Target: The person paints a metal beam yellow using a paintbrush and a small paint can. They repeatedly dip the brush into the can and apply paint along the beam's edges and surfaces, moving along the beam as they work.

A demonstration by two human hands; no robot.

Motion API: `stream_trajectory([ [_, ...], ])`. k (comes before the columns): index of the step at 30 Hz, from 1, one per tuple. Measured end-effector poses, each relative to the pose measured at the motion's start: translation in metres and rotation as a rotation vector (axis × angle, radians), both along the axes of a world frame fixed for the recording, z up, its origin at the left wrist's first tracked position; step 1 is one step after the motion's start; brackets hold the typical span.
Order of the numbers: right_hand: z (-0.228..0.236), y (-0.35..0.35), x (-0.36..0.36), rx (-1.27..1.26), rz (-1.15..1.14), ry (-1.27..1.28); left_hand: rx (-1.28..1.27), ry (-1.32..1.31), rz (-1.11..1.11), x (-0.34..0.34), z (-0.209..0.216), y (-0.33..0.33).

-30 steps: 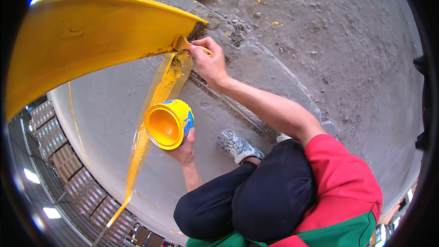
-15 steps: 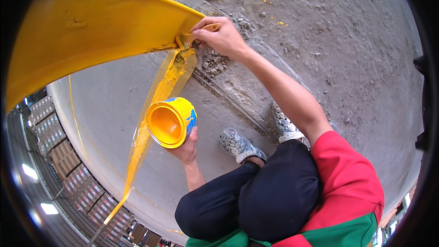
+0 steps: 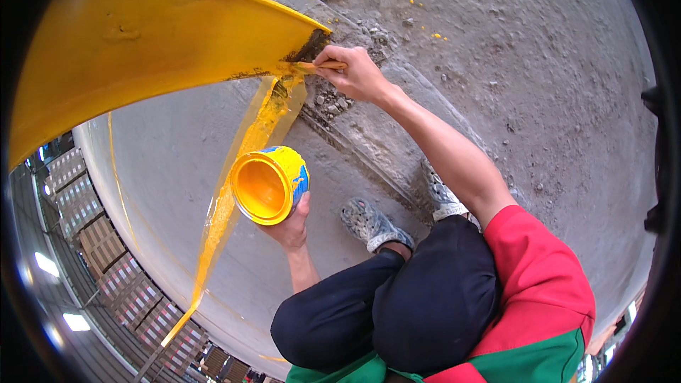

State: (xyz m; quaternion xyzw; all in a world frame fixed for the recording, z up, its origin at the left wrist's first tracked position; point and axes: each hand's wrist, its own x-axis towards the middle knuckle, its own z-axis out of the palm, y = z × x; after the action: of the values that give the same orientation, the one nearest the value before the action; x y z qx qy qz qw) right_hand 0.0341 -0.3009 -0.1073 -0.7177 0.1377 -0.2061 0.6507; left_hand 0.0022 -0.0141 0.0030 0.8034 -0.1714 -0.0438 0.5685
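Observation:
My left hand (image 3: 290,228) is closed around the lower side of a paint can (image 3: 299,183), yellow and blue, tilted so its open mouth and the yellow paint inside show. In my right hand (image 3: 355,73) is a paintbrush (image 3: 328,65), pinched by its handle. Its bristles touch the lower corner of a large curved yellow metal piece (image 3: 184,35). Near that corner a dark unpainted patch (image 3: 310,46) shows. Below the brush, a yellow painted strip (image 3: 248,142) with clear film or tape along its sides runs across the floor.
Rubble and small stones (image 3: 333,103) lie by the metal's corner, along a broken concrete edge. Rough grey ground (image 3: 511,42) spreads to the right, with a few yellow paint spots. My clogs (image 3: 374,223) stand close to the can. Stacked pallets (image 3: 103,245) line the far left.
My right hand has moved slightly down with the brush, turning the handle flatter and uncovering the dark patch at the corner. The can has shifted slightly up and right.

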Motion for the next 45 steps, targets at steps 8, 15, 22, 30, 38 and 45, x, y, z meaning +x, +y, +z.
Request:
stream_trajectory([
  [8, 0.043, 0.0, -0.013, 0.178, -0.034, -0.312, 0.026, -0.034, -0.007, 0.001, -0.001, 0.004],
  [15, 0.009, 0.001, -0.004, -0.031, -0.011, -0.008, -0.008, -0.007, -0.011, 0.001, 0.001, 0.0],
  [22, 0.017, 0.007, -0.009, 0.083, -0.075, -0.16, -0.001, 0.01, -0.015, 0.0, 0.001, 0.003],
  [30, 0.012, 0.007, -0.009, -0.025, -0.047, -0.019, -0.036, -0.021, -0.017, 0.001, 0.0, 0.001],
  [38, 0.014, 0.008, -0.014, -0.074, -0.02, 0.028, -0.057, -0.015, -0.003, 0.0, 0.001, -0.002],
  [45, 0.011, 0.009, -0.014, -0.047, -0.004, 0.016, -0.043, -0.027, -0.011, 0.0, 0.0, -0.001],
])
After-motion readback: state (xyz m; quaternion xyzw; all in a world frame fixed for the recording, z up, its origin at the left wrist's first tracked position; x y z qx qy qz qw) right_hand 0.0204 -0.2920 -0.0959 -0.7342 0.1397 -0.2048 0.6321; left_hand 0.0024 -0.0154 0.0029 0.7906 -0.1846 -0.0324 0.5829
